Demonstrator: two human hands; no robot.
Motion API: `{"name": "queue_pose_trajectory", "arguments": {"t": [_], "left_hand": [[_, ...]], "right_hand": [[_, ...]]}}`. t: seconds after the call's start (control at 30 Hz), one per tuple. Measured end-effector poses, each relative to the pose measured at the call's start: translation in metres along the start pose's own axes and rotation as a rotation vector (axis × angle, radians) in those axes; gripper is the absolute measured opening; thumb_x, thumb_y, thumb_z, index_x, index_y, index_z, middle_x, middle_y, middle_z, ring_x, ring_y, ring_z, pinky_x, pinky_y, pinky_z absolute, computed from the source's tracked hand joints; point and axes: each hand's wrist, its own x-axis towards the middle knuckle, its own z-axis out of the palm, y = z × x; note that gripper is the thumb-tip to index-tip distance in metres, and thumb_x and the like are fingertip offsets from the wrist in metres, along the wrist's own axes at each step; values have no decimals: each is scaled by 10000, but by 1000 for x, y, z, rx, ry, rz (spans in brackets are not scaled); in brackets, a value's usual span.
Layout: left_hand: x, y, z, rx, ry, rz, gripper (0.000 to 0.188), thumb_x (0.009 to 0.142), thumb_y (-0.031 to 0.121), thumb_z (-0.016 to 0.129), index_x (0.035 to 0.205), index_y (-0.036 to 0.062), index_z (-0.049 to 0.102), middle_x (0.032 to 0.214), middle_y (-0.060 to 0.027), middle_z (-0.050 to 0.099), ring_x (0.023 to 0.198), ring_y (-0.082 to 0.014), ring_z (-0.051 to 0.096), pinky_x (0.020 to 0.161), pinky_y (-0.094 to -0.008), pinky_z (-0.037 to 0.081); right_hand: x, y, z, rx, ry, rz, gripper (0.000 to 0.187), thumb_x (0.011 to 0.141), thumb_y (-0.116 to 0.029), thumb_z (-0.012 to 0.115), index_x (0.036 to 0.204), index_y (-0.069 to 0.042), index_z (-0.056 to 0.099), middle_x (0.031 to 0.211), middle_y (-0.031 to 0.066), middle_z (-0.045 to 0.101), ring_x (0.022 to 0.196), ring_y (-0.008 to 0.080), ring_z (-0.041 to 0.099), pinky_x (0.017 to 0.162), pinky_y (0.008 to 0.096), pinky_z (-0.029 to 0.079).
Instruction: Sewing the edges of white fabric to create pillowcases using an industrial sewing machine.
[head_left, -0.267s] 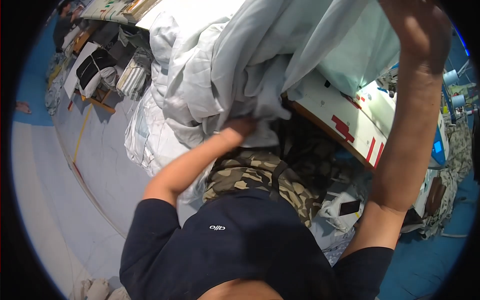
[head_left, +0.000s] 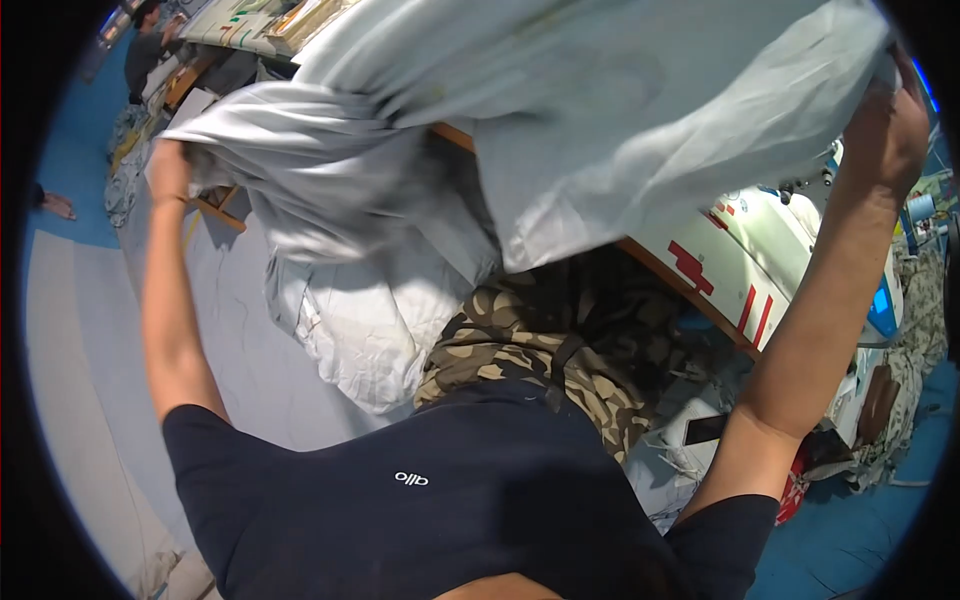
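Observation:
A large sheet of pale grey-white fabric (head_left: 640, 110) is stretched between my two raised hands, blurred in places by motion. At the far left, my left hand (head_left: 172, 172) is closed on one edge of the cloth, which bunches into folds beside it. My right hand (head_left: 888, 125) grips the opposite corner at the upper right, fingers partly behind the cloth. The fabric's lower edge hangs above my lap and over the sewing table (head_left: 690, 265). More white cloth (head_left: 370, 330) lies heaped below, left of my camouflage-patterned trousers.
The white table top with red markings and a brown edge runs along my right. A phone (head_left: 705, 430) lies beside my right thigh. Thread spools (head_left: 920, 208) stand at the far right. Another person (head_left: 145, 55) sits at the upper left, near bundled fabric.
My left hand has swung from the cloth near my lap out to the far left, spreading the fabric. My right hand has shifted slightly outward and down.

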Motion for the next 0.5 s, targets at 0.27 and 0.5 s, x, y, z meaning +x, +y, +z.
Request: {"name": "queue_pose_trajectory", "arguments": {"t": [0.27, 0.5], "left_hand": [[85, 232, -49, -819, -399, 311, 385, 988, 165, 562, 1314, -14, 663, 1311, -91, 700, 1227, -222, 629, 1062, -349, 469], [16, 487, 101, -141, -789, 600, 1006, 931, 776, 459, 1599, 38, 308, 1622, -318, 268, 1508, -508, 234, 1210, -615, 240]], "right_hand": [[-30, 108, 22, 581, -100, 296, 625, 1062, -391, 573, 1527, -9, 401, 1398, 208, 610, 1298, 333, 605, 1080, 480, 525], [-182, 211, 134, -462, 795, 0, 773, 1077, -567, 401, 1572, 21, 313, 1539, 206, 476, 1358, 325, 542, 1151, 493, 431]]}}
